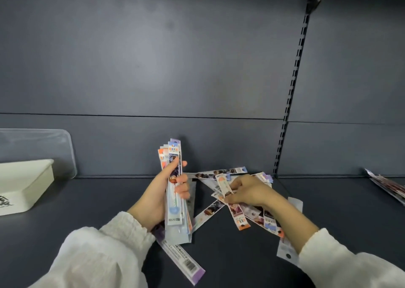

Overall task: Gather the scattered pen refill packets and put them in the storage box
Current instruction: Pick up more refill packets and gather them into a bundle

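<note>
Pen refill packets [240,216] lie criss-crossed in a loose heap on the dark shelf [87,211], right of centre before the person and well apart from the storage box [26,191] at the far left. Left grip [162,193]: fingers and thumb curl round a bundle [173,154] of gathered packets, held upright with long edges aligned, probably so the stack keeps square and can go into the box in one move. Right grip [247,192]: fingertips pinch a single pale packet [223,183], its top raised off the heap, apparently the next one for the bundle. A purple-edged packet [182,254] lies flat below the left wrist, its upper end hidden behind the bundle. Another packet [287,250] is largely covered by the right forearm. A clear lid [43,143] leans against the back panel [153,68] behind the box, which leaves the box open for loading. The box is cut off by the frame edge and its inside cannot be seen from this angle, so whether it holds anything is unknown. Further packets [388,184] show at the right edge, also cut off, and their number cannot be told. Print on the wrappers is too blurred to read, and overlap hides the count in the bundle.
</note>
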A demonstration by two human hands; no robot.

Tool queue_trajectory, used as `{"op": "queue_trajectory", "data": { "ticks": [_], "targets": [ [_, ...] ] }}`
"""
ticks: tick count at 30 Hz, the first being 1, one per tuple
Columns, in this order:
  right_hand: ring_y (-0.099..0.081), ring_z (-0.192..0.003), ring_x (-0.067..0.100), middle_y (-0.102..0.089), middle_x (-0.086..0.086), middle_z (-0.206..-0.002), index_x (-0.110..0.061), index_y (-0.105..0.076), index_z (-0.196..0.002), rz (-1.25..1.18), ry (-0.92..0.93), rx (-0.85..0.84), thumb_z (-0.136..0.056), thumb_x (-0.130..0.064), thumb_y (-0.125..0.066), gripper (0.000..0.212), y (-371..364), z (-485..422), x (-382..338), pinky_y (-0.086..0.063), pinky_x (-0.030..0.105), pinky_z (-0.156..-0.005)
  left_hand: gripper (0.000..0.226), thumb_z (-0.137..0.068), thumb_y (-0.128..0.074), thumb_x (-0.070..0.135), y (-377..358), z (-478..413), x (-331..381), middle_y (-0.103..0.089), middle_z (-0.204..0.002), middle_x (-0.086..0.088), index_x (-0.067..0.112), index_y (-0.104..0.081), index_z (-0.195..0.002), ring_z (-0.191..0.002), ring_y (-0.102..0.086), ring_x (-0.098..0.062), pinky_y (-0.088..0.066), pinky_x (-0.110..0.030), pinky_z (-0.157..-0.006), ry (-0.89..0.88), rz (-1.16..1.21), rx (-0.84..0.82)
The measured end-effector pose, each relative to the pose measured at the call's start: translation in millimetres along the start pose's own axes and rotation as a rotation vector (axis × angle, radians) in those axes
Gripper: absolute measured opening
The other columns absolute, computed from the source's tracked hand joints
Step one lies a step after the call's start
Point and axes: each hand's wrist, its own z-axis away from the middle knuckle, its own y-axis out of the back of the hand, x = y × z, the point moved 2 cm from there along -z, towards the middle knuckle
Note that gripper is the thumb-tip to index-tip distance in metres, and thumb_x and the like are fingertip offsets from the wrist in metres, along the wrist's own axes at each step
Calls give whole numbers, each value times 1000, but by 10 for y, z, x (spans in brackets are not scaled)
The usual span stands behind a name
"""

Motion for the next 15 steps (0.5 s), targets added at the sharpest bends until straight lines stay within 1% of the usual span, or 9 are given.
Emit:
{"op": "queue_trajectory", "data": {
  "ticks": [2,4,6,7,8,10,12,14,15],
  "targets": [
    [-58,-112,19,-60,3,-128,-13,-59,-125,-68,10,-27,-76,-29,-78,55,-27,-2,-41,-46,28,-92,23,-87,-58,38,-22,-6,-42,-35,-51,4,17,-55,-94,-37,-34,-8,-34,-21,-36,17,-13,-8],
    [-61,-107,20,-64,3,-121,-13,-63,-119,-92,3,-14,-76,-25,-79,47,-40,-35,-46,-48,30,-91,23,-87,-58,38,-51,8,-64,-35,-52,4,16,-55,-96,-37,-35,-9,-35,-21,-36,28,-16,-22],
    [-66,-98,22,-71,6,-103,-13,-70,-98,-185,16,17,-76,-20,-80,25,-36,-56,-26,-51,35,-89,25,-87,-59,37,-46,16,-78,-35,-54,3,16,-56,-99,-38,-36,-9,-36,-21,-37,30,-12,-20],
    [-68,-93,21,-73,6,-95,-14,-71,-88,-276,28,24,-76,-17,-79,15,-30,-60,-11,-52,36,-88,26,-86,-60,37,-36,18,-82,-35,-55,4,15,-57,-101,-39,-36,-8,-37,-21,-38,31,-9,-13],
    [-69,-88,20,-73,6,-89,-15,-71,-82,-387,38,24,-77,-15,-78,9,-15,-60,2,-53,37,-89,26,-85,-61,36,-18,17,-84,-36,-55,4,15,-58,-101,-39,-37,-8,-37,-20,-38,30,-7,-7],
    [-69,-82,21,-74,8,-88,-14,-71,-83,-593,50,10,-80,-11,-75,6,29,-65,27,-55,39,-89,25,-84,-62,35,12,7,-90,-38,-55,5,15,-60,-99,-40,-38,-7,-38,-19,-40,33,-10,7],
    [-70,-77,23,-75,11,-87,-10,-69,-87,-740,46,-8,-84,-11,-71,3,78,-62,43,-58,41,-81,24,-84,-63,34,44,2,-104,-43,-56,4,13,-63,-95,-41,-41,-8,-41,-20,-41,52,-16,29],
    [-71,-70,20,-75,12,-85,-8,-68,-89,-868,23,-34,-87,-12,-68,5,119,-65,62,-60,34,-70,23,-83,-64,34,65,-1,-110,-48,-58,2,12,-65,-89,-43,-46,-9,-44,-21,-43,76,-44,40],
    [-71,-69,19,-75,11,-85,-7,-68,-89,-917,6,-49,-87,-14,-67,7,134,-66,79,-60,32,-67,22,-83,-64,34,62,1,-109,-51,-59,1,12,-65,-87,-45,-48,-10,-45,-21,-44,86,-72,38]
  ]
}}
